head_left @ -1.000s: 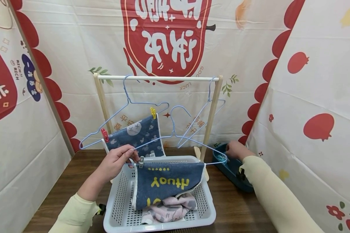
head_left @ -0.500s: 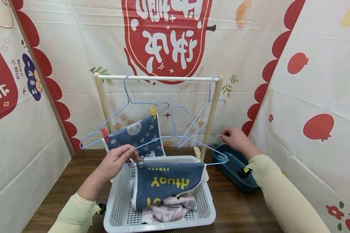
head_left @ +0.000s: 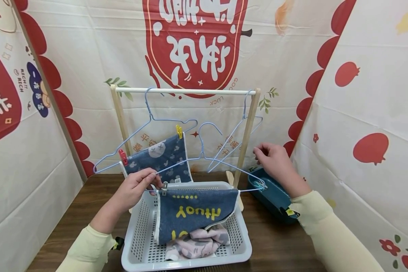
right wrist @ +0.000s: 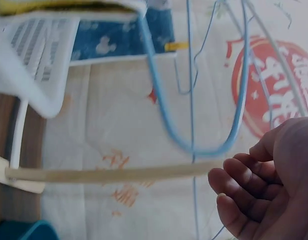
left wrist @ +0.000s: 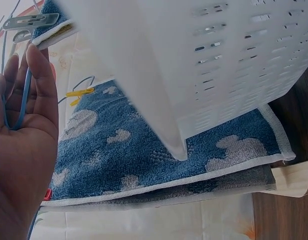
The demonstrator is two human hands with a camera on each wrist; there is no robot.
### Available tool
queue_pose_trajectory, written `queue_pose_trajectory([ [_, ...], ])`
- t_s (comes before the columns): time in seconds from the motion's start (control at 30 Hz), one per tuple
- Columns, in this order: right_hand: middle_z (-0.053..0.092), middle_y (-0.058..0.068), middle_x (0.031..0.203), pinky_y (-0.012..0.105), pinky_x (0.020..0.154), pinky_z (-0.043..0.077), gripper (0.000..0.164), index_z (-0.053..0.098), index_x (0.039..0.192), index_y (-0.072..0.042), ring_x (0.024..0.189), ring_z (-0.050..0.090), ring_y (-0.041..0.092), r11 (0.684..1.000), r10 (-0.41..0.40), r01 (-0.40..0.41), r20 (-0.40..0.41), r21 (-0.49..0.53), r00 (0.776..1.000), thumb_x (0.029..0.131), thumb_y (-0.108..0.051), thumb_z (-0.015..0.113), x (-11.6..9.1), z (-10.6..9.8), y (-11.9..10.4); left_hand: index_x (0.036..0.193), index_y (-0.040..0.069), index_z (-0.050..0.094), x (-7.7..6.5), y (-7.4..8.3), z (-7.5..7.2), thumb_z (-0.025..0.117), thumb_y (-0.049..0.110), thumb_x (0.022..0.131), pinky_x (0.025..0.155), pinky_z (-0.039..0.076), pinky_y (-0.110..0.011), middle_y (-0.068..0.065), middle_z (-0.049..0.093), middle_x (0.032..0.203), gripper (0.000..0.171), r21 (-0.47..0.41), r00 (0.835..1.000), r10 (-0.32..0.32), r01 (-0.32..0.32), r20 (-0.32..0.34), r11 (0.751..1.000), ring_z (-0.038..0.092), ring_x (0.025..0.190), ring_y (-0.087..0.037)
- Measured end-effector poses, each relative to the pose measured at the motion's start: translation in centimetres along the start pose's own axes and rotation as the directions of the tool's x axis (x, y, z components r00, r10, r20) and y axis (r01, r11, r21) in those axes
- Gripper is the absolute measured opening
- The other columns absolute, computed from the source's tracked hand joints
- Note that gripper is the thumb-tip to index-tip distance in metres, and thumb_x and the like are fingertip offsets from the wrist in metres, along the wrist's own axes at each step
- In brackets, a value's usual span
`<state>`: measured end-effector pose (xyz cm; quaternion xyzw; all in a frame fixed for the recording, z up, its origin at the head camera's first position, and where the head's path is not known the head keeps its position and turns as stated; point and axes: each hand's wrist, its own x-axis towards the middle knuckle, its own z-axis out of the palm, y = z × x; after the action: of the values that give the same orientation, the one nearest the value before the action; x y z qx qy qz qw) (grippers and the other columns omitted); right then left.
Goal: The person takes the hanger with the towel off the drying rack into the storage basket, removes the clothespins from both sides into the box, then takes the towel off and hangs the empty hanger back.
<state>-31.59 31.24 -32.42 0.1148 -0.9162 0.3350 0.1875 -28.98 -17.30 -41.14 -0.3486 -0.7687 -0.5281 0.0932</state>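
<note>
My left hand (head_left: 137, 185) grips the left side of a light blue wire hanger (head_left: 202, 155), its fingers around the wire in the left wrist view. Over the hanger's lower bar hangs a dark blue towel (head_left: 197, 211) with yellow lettering. A grey clothespin (head_left: 164, 189) fastens the towel's left corner, close to my left fingertips; its right corner carries no clip. My right hand (head_left: 275, 162) is raised above the dark teal box (head_left: 272, 196), right of the hanger's end. In the right wrist view its fingers are curled; I cannot tell whether something is pinched between them.
A white basket (head_left: 244, 249) holding a crumpled pink towel (head_left: 200, 245) stands below. Behind it, a wooden rack (head_left: 187, 91) bears a hanger with a patterned blue towel (head_left: 156, 158), pinned by a red clothespin (head_left: 122, 156) and a yellow clothespin (head_left: 179, 131). Another hanger (head_left: 244, 117) hangs at right.
My right hand has lifted out of the teal box and moved up and slightly left towards the hanger. My left hand, the hanger and its towel have stayed in place.
</note>
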Motion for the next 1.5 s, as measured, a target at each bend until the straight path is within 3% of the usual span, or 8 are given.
queue_pose_trajectory([
  [0.37,0.074,0.010,0.090,0.020,0.067,0.054,0.014,0.079,0.111,-0.006,0.079,0.062,0.024,0.988,-0.150,0.152,-0.181,-0.002,0.972,0.111,-0.017,0.070,-2.0,0.5,-3.7,0.112,0.008,0.072,0.1,0.2,0.0,0.048,0.007,0.119,0.075,0.067,-0.037,-0.008,0.077,0.103,0.025,-0.013,1.000,-0.014,0.014,0.002,1.000,0.076,0.094,-0.026],
  [0.5,0.070,0.005,0.088,0.018,0.066,0.049,0.005,0.077,0.107,-0.004,0.076,0.057,0.019,0.943,-0.324,0.332,-0.306,-0.025,0.895,0.106,-0.007,0.073,-3.0,1.5,-5.4,0.112,0.007,0.072,0.1,0.2,0.1,0.048,0.008,0.119,0.075,0.067,-0.037,-0.008,0.077,0.103,0.024,-0.020,1.000,-0.014,0.014,0.000,1.000,0.076,0.094,-0.026],
  [0.6,0.067,0.003,0.087,0.020,0.066,0.049,0.003,0.074,0.102,-0.004,0.077,0.057,0.015,0.871,-0.470,0.491,-0.338,-0.026,0.815,0.103,-0.002,0.072,-3.8,2.4,-6.7,0.112,0.007,0.072,0.1,0.1,0.1,0.049,0.008,0.119,0.075,0.067,-0.037,-0.009,0.077,0.103,0.024,-0.023,1.000,-0.015,0.015,-0.001,1.000,0.076,0.094,-0.025],
  [0.7,0.065,0.000,0.087,0.023,0.065,0.051,0.006,0.072,0.100,-0.007,0.077,0.058,0.012,0.786,-0.599,0.618,-0.279,-0.024,0.751,0.102,-0.002,0.070,-4.4,3.5,-8.2,0.113,0.007,0.072,0.0,0.1,0.1,0.048,0.007,0.119,0.076,0.067,-0.036,-0.011,0.076,0.104,0.024,-0.024,1.000,-0.010,0.010,-0.004,1.000,0.076,0.094,-0.025],
  [0.8,0.066,-0.002,0.092,0.026,0.066,0.055,0.005,0.071,0.104,-0.010,0.080,0.061,0.010,0.732,-0.673,0.681,-0.155,-0.005,0.723,0.102,-0.006,0.071,-5.2,4.9,-9.9,0.113,0.007,0.072,-0.1,0.2,0.1,0.048,0.008,0.119,0.076,0.067,-0.037,-0.011,0.076,0.104,0.024,-0.027,1.000,-0.015,0.015,-0.009,1.000,0.076,0.094,-0.024],
  [0.9,0.070,-0.003,0.101,0.030,0.074,0.061,0.009,0.071,0.112,-0.012,0.088,0.067,0.012,0.735,-0.677,0.677,-0.009,0.024,0.736,0.103,-0.011,0.073,-5.9,6.6,-11.3,0.114,0.008,0.072,-0.1,0.2,0.1,0.048,0.009,0.119,0.076,0.067,-0.037,-0.010,0.076,0.104,0.024,-0.030,1.000,-0.023,0.023,-0.010,0.999,0.076,0.094,-0.023],
  [1.13,0.069,0.002,0.127,0.038,0.093,0.062,0.037,0.064,0.140,-0.011,0.108,0.069,0.017,0.837,-0.526,0.546,0.298,0.019,0.796,0.110,-0.030,0.072,-7.0,10.4,-14.3,0.113,0.008,0.072,-0.1,0.1,0.1,0.048,0.008,0.119,0.075,0.066,-0.036,-0.009,0.076,0.103,0.025,-0.023,1.000,-0.015,0.015,-0.007,1.000,0.076,0.094,-0.024],
  [1.5,0.062,0.004,0.130,0.031,0.086,0.054,0.052,0.054,0.149,-0.007,0.098,0.058,0.012,0.882,-0.438,0.471,0.396,0.016,0.807,0.109,-0.036,0.073,-6.2,14.6,-16.2,0.113,0.006,0.071,0.0,0.0,0.0,0.047,0.005,0.119,0.073,0.067,-0.038,-0.010,0.076,0.102,0.025,-0.023,1.000,0.022,-0.022,-0.003,0.999,0.076,0.092,-0.025],
])
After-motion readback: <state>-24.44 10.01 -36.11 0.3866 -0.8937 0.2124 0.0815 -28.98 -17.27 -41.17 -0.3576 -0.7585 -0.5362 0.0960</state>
